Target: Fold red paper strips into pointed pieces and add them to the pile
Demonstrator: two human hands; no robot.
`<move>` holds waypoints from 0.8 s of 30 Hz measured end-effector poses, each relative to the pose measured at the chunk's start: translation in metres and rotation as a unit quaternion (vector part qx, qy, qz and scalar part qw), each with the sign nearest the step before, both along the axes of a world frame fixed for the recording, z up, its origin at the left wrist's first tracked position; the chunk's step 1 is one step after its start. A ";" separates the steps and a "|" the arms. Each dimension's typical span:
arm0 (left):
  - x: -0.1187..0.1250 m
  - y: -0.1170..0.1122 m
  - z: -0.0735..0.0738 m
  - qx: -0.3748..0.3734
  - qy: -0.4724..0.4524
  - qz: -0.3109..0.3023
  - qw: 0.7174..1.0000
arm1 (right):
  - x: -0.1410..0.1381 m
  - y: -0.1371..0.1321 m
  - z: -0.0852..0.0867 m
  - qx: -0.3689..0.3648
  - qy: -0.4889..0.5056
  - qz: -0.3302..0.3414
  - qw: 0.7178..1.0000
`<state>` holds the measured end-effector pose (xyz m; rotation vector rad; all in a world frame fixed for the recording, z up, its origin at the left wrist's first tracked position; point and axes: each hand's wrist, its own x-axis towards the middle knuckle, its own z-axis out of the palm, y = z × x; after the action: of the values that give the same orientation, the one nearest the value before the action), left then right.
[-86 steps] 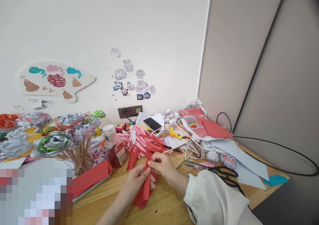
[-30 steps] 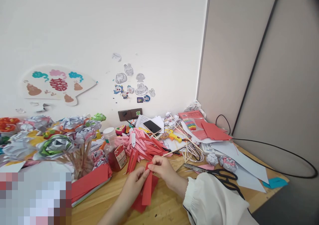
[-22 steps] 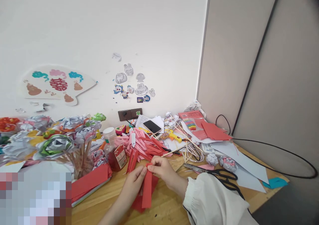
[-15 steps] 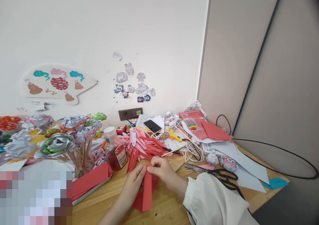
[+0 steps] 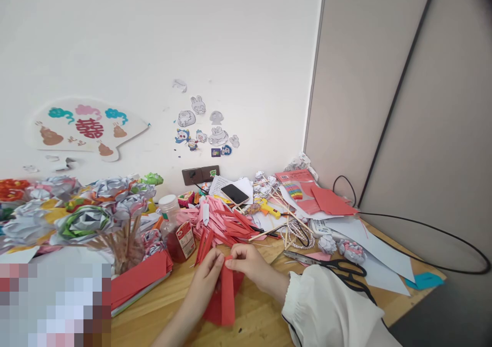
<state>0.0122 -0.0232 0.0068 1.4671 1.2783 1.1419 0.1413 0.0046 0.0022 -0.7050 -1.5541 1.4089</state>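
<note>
A person seated at a cluttered wooden table point(image 5: 265, 319) works a long red paper strip point(image 5: 227, 301) with both bare hands. The left hand point(image 5: 205, 280) pinches the strip's upper end from the left side, fingers closed on the paper. The right hand point(image 5: 251, 267), emerging from a white sleeve point(image 5: 326, 306), grips the same upper end from the right, thumb and fingertips pressed together on the fold. The two hands touch at the top of the strip. The strip hangs lengthwise toward the person, its lower end lying over more red sheets point(image 5: 210, 312) on the tabletop at the near edge.

Just behind the hands lies a heap of folded pink and red strips point(image 5: 219, 221). To its left stands a bottle point(image 5: 175, 231) with a white cap and red label, and beside that a bunch of paper flowers point(image 5: 84, 219) on sticks. A stack of red paper point(image 5: 138, 278) rests left of the hands. Black-handled scissors point(image 5: 344, 270) lie to the right, near the sleeve. Farther back are a phone point(image 5: 234, 192) and a yellow glue gun point(image 5: 269, 207). A black cable point(image 5: 423, 226) loops over the table's right corner. Cartoon stickers point(image 5: 203, 129) dot the white wall.
</note>
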 end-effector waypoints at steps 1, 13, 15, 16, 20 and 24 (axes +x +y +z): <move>0.000 0.000 0.000 0.007 0.003 0.002 1.000 | 0.000 0.000 0.000 0.000 -0.003 0.001 1.000; 0.003 -0.002 0.003 0.039 0.077 0.010 0.996 | 0.000 -0.001 0.004 -0.043 0.072 -0.023 0.996; 0.005 -0.003 0.001 0.034 0.087 -0.007 0.996 | 0.001 0.000 0.004 -0.048 0.079 -0.034 0.995; 0.006 -0.003 0.000 0.015 0.089 -0.027 0.996 | 0.001 0.001 0.004 -0.047 0.080 -0.045 0.995; 0.012 -0.008 -0.008 -0.090 0.073 -0.113 0.987 | 0.006 0.009 0.004 -0.025 0.099 -0.102 0.989; 0.008 -0.010 -0.005 -0.138 0.099 -0.168 0.971 | 0.013 0.019 0.003 -0.029 0.121 -0.130 0.984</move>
<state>0.0204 -0.0336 0.0013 1.5386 1.2054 0.5824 0.1542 0.0234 0.0052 -0.7143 -1.1909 1.2938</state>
